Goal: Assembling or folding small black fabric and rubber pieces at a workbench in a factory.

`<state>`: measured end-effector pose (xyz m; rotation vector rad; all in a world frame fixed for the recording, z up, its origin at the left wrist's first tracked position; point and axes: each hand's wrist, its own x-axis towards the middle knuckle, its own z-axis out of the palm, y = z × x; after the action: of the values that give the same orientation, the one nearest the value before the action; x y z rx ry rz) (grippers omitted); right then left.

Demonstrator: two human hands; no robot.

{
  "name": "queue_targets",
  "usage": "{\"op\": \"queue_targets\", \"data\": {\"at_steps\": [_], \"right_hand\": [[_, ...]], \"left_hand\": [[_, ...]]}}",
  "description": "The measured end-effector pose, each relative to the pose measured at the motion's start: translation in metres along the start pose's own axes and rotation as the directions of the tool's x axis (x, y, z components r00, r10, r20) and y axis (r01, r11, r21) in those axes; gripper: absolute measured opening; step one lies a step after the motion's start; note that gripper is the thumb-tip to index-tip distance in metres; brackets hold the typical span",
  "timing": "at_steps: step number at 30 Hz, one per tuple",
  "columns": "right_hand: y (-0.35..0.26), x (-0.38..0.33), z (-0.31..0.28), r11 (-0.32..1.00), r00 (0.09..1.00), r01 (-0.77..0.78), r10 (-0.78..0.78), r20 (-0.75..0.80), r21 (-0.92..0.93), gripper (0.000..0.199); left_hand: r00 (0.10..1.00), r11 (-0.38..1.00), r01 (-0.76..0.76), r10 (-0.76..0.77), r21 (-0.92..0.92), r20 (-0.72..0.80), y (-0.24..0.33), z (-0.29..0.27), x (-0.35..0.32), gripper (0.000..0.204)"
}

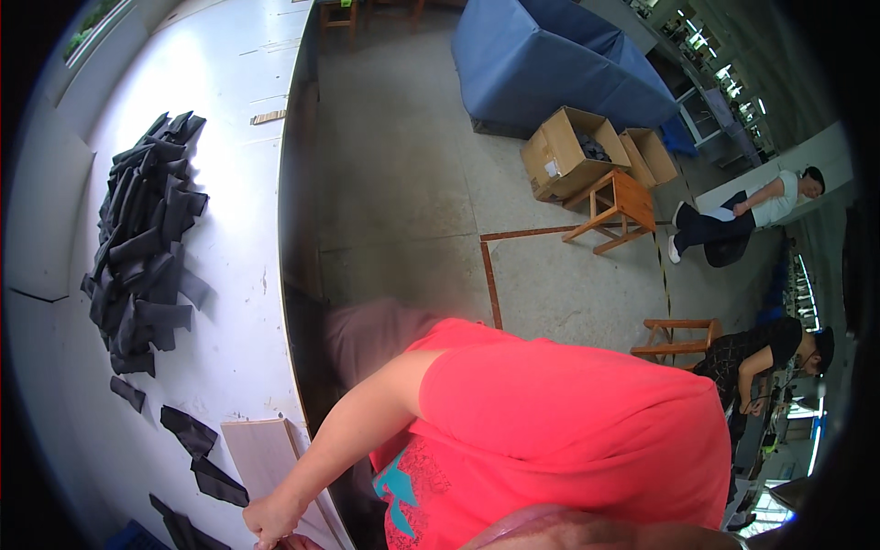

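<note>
My right hand [269, 521] is at the lower edge, its fingers closed and pressed together beside a pale wooden board [252, 451] on the white table [243, 302]. What the fingers hold, if anything, is hidden. Only a sliver of my left hand [299, 543] shows, touching or close to the right one, and its fingers are cut off by the frame. Near the board lie loose black fabric pieces [189, 431], one of them [220, 482] reaching toward my right hand. Further up the table is a large heap of black fabric pieces [147, 238].
A strip of cardboard [268, 117] lies at the table's edge. Across the floor stand a large blue fabric bin [513, 69], an open cardboard box [559, 160] and a wooden stool [628, 197]. Two people [733, 215] sit at the right. A blue container [133, 536] shows at the lower left.
</note>
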<state>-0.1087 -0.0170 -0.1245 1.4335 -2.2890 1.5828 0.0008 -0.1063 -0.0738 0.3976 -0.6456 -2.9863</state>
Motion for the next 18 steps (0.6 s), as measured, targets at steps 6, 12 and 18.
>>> {"op": "queue_targets", "data": {"at_steps": [6, 12, 18], "right_hand": [[-0.074, -0.023, -0.056, 0.608, 0.848, -0.470, 0.512, 0.137, 0.640, 0.036], [-0.075, -0.041, -0.073, 0.595, 0.881, -0.369, 0.469, 0.065, 0.714, 0.035], [-0.113, -0.013, -0.120, 0.510, 0.809, -0.570, 0.482, 0.335, 0.644, 0.025]], "left_hand": [[0.986, 1.000, -0.023, 0.024, 0.008, -0.165, -0.003, 0.007, -0.002, 0.021], [0.999, 0.992, -0.030, 0.026, -0.119, -0.035, -0.018, 0.009, -0.013, 0.035], [0.985, 0.916, 0.038, 0.032, -0.399, 0.167, -0.022, 0.066, -0.025, 0.025]]}}
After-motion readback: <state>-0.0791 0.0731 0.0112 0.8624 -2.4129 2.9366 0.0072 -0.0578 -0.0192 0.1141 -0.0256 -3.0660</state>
